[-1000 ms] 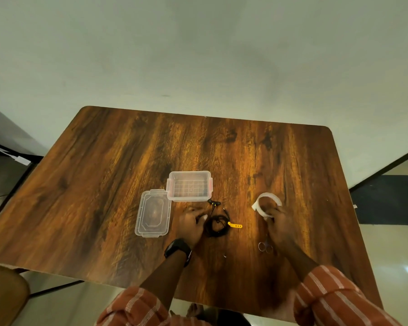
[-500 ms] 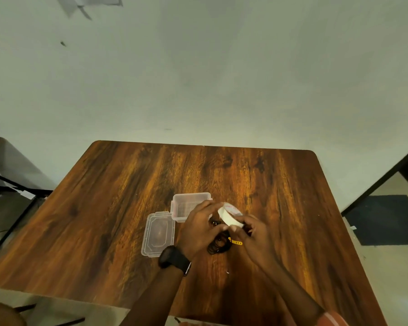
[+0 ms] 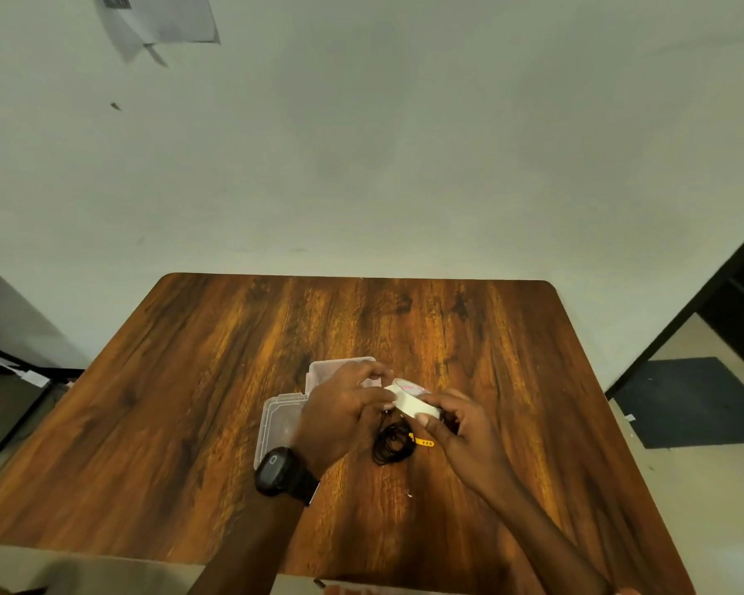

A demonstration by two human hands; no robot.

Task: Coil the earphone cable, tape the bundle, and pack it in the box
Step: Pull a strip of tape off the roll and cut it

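A white tape roll point(image 3: 413, 401) is held up between both hands above the wooden table point(image 3: 215, 380). My right hand point(image 3: 464, 427) grips the roll from the right with thumb and fingers. My left hand point(image 3: 344, 410), with a black watch on the wrist, pinches the roll's left edge. Below the hands the coiled black earphone cable point(image 3: 391, 444) lies on the table with a yellow tie point(image 3: 424, 442) sticking out to its right. The clear plastic box point(image 3: 325, 371) sits behind my left hand, mostly hidden. Its clear lid point(image 3: 278, 423) lies flat to the left.
The table's far half and both sides are bare wood. A pale wall rises behind the table with a sheet of paper point(image 3: 160, 19) on it. A dark floor mat point(image 3: 692, 401) lies off to the right.
My right hand lifted the tape roll from the right side of the table and brought it over the cable. My left hand left the cable and took the roll's edge. The view tilted upward.
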